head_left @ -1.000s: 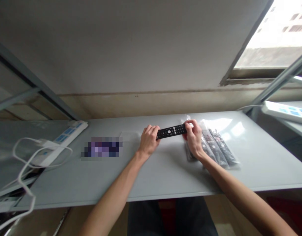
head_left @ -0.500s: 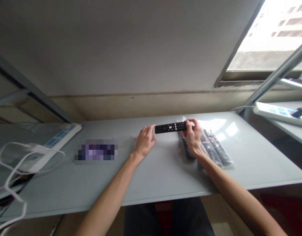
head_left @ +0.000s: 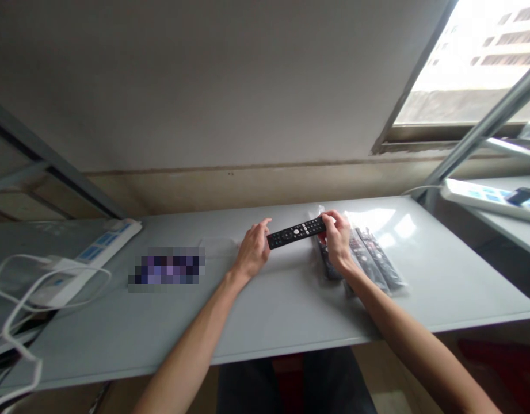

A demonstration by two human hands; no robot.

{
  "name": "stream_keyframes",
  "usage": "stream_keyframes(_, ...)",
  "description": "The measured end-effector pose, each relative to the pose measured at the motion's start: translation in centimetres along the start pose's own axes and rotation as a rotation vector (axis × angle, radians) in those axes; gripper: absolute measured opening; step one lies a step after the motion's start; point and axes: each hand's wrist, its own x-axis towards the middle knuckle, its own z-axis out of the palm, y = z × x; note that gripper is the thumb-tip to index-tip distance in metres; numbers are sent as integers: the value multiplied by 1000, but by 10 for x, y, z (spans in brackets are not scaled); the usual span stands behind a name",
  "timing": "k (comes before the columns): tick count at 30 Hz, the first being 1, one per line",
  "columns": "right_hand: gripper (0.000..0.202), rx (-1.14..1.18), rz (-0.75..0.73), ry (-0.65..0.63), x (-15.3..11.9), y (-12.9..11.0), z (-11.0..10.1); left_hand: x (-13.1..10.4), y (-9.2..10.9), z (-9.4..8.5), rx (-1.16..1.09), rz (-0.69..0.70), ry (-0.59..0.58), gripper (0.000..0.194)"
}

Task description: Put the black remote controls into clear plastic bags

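A black remote control (head_left: 296,232) with white and grey buttons is held aslant above the table, its right end higher. My right hand (head_left: 337,237) is closed around the right end, thumb on the front face. My left hand (head_left: 252,248) is at the other end, index finger stretched out and the other fingers curled; the thumb is mostly hidden. Thin clear plastic, which looks like a bag (head_left: 218,247), trails leftward from behind the left hand. Several bagged remote controls (head_left: 379,259) lie beneath and beside my right hand and forearm.
The grey table (head_left: 282,310) meets a wall at the back. A blurred-out purple object (head_left: 167,269) lies at left. Beyond it is a white power strip (head_left: 105,247) with a looping white cable (head_left: 21,339). Another power strip (head_left: 484,195) sits at far right, behind a metal post (head_left: 472,135).
The remote's left end has dropped and moved slightly left, so it tilts more. My left index finger has straightened. More of the clear plastic shows on the left.
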Motion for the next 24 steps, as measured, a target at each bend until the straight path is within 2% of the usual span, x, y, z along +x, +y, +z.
stream_keyframes(6,24,-12,7,-10,0,2,1,-1,1,-2,-25,10,0,63)
stream_keyframes(15,24,-37,-34,-68,-18,-13,4,-2,5,-8,84,-27,-65,75)
stream_keyframes(20,21,-53,-50,13,-18,-14,3,-1,7,-9,99,-24,-57,68)
stream_keyframes(24,19,-75,-78,39,-15,-13,2,-2,6,-7,45,29,-58,70)
